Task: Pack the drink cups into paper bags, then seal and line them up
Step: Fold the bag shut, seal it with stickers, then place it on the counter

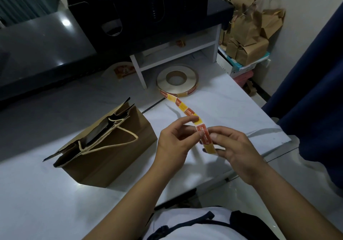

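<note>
Head view. Both hands work above the white bench [228, 106], near its right edge, which runs diagonally from the white shelf [176, 54] toward the lower right. The left hand [172, 143] pinches a strip of stickers [185, 110], thumb pressed on a red sticker [204, 134]. The right hand [235, 147] pinches the strip's loose yellow end between thumb and fingers. The strip rises slack from a roll [177, 80] lying flat just beside the shelf's foot.

A brown paper bag [115, 158] stands upright on the bench to the left of the hands, apart from them. Its mouth gapes, and its cord handles fall over the near face. Its contents cannot be seen. Bench surface shows between bag and roll, and between the bag and the near edge.

Beyond the right edge, more paper bags [250, 33] are piled against the wall, and a blue curtain [315, 91] hangs close.
</note>
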